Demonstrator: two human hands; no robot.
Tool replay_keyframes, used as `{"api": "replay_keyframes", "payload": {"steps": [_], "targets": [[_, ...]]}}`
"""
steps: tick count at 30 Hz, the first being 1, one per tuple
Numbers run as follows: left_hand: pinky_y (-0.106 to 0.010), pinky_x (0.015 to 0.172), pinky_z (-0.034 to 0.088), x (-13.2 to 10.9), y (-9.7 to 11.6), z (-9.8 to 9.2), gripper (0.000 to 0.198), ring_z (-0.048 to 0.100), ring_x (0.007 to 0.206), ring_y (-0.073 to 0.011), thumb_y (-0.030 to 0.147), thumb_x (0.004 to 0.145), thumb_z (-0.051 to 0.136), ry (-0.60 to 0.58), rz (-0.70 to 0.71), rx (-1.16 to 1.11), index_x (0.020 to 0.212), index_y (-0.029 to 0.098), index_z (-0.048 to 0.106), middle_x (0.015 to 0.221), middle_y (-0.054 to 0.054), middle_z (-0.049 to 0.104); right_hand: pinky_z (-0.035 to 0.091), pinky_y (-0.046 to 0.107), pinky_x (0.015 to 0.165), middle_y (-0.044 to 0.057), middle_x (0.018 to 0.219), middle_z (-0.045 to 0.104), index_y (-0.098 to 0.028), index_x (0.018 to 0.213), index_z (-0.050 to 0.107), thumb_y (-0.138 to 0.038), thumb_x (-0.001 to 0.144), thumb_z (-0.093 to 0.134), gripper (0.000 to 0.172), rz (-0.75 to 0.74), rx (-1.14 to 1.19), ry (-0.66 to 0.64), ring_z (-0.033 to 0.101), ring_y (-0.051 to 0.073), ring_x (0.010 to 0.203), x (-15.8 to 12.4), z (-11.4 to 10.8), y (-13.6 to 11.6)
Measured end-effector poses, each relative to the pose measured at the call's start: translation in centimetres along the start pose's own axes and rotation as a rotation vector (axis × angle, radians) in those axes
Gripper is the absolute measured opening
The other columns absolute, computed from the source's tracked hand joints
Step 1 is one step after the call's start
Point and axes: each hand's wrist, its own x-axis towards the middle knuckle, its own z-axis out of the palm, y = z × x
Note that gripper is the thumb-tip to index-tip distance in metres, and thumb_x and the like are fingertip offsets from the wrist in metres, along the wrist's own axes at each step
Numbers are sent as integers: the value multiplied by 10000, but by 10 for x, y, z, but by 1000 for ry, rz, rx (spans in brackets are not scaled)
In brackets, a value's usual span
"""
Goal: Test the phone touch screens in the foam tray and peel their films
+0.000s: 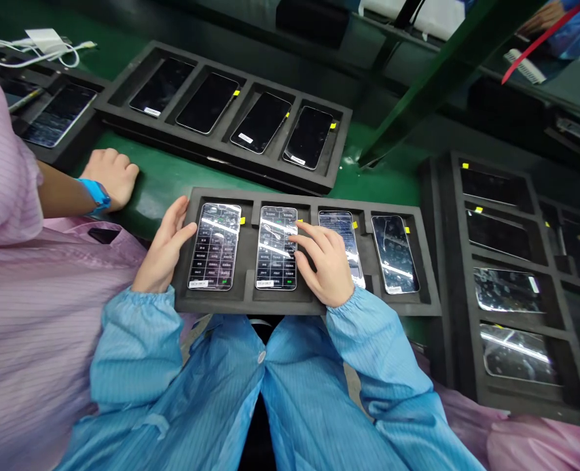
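Note:
A black foam tray (251, 302) with four phones lies in front of me. My left hand (165, 247) rests at its left edge, fingers apart, beside the leftmost phone (215, 247), whose lit screen shows a grid of labels. My right hand (325, 261) is over the tray, its spread fingertips at the right side of the second phone (274, 252), which shows a similar grid. That hand partly covers the third phone (339, 226), lit with lines of text. The fourth phone (395, 254) has a dark, reflective screen. Small yellow tabs stick out beside the phones.
Behind is another tray (211, 147) with four dark phones. More phone trays (459, 261) stand at the right. A person in pink at the left rests a hand (108, 176) on the green table (147, 147). A white cable (18, 62) lies back left; a green post (442, 85) rises back right.

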Motion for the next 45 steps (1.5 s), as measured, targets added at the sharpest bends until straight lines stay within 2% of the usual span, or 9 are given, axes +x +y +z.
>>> {"api": "replay_keyframes", "payload": {"steps": [6,9,12,17,23,30,36,40,45], "targets": [[-421,1290,209,-10,-3,3,686,216,1543,-228,410,916,474,7,20,74,1537,224,247,1660,-88,228,434,473,1029,71,1196,709,-217,1184,624,-172,956,466,281,47,-9,35,579,256,1158,3,-2,0],[-465,1289,201,-12,1,6,678,253,1531,-240,456,940,452,22,80,181,1543,236,233,1647,-104,258,360,497,1127,82,1165,705,-171,1308,544,-147,934,463,383,48,-56,-23,542,263,1234,10,2,0],[-527,1300,94,-17,11,10,638,156,1557,-259,480,950,439,41,166,325,1524,233,308,1646,-105,244,306,526,1169,68,1154,709,-159,1362,489,-122,921,460,443,59,-80,-99,516,274,1272,13,5,1],[-569,1284,-114,-23,21,17,488,-17,1571,-300,442,959,415,-20,330,557,1445,430,447,1682,104,73,298,552,1171,69,1303,658,-213,1317,494,-139,925,459,400,64,-55,-102,518,270,1282,11,3,2],[-700,1243,-90,-20,19,18,478,32,1562,-369,435,966,406,-82,396,700,1442,455,446,1683,91,55,326,536,1152,59,1313,658,-233,1245,507,-125,912,470,352,62,-27,-44,551,259,1229,7,1,3],[-684,1268,-27,-40,24,7,543,17,1564,-353,395,975,323,20,333,567,1505,503,276,1673,151,65,391,508,1092,32,1212,711,-267,1184,554,-94,878,491,357,45,7,63,603,250,1141,0,-13,-6],[-742,1245,29,-80,3,-4,552,90,1557,-354,370,953,348,34,295,595,1454,596,291,1645,225,110,481,411,871,27,971,735,-247,1094,649,-111,889,509,283,0,82,-14,639,195,891,-26,-15,-37],[-721,1258,23,-103,-18,-11,559,186,1533,-355,375,926,314,119,387,657,1423,631,313,1619,241,194,467,404,870,-11,1042,770,-255,1074,675,-84,861,537,306,-113,76,-53,632,177,881,-40,-1,-41],[-621,1290,-66,-117,-27,-16,487,180,1538,-320,541,929,190,112,415,699,1374,684,328,1604,272,193,446,420,924,-32,1144,763,-264,1072,682,-97,866,555,293,-237,36,-73,636,182,931,-41,5,-38]]}}
